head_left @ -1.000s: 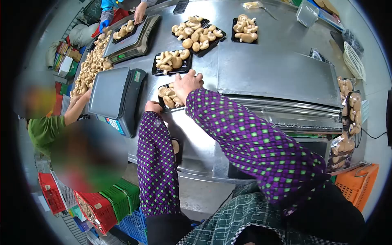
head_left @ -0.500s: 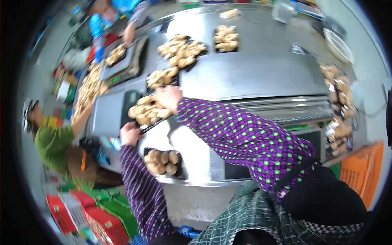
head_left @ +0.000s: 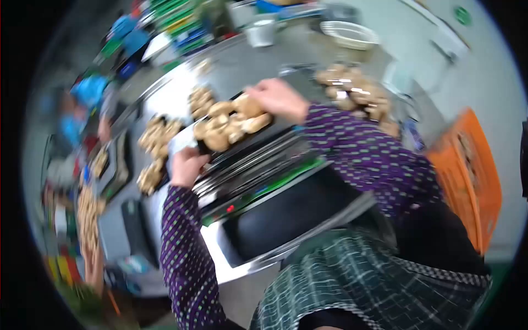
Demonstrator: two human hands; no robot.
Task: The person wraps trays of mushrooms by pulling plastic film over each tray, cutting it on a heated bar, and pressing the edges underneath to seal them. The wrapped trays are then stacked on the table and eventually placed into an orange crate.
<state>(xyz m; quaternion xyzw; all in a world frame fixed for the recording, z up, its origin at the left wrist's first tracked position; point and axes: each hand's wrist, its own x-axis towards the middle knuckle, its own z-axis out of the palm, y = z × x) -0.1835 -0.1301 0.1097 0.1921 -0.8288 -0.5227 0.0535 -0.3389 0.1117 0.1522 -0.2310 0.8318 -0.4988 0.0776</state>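
Observation:
A black tray of light-brown mushrooms [head_left: 234,125] is held between my two hands, above the near part of a machine with metal rollers [head_left: 258,164]. My left hand [head_left: 188,166] grips its near-left end, with the thumb towards the mushrooms. At the far-right end, my right hand [head_left: 279,99] has its fingers closed over the edge; part of the grip is hidden. The machine has a green strip, small red lights and a dark flat pad [head_left: 286,225] at the front.
More mushroom trays [head_left: 158,137] stand to the left, beside a grey scale [head_left: 116,234]. Film-wrapped mushroom packs [head_left: 357,93] lie on the right. An orange crate [head_left: 467,181] stands at the right edge. Co-workers' arms [head_left: 92,267] reach over loose mushrooms [head_left: 88,217] at the far left.
My hands have carried the mushroom tray from beside the scale rightwards to over the roller machine. The view has swung to the right. The wrapped packs now appear nearer the middle.

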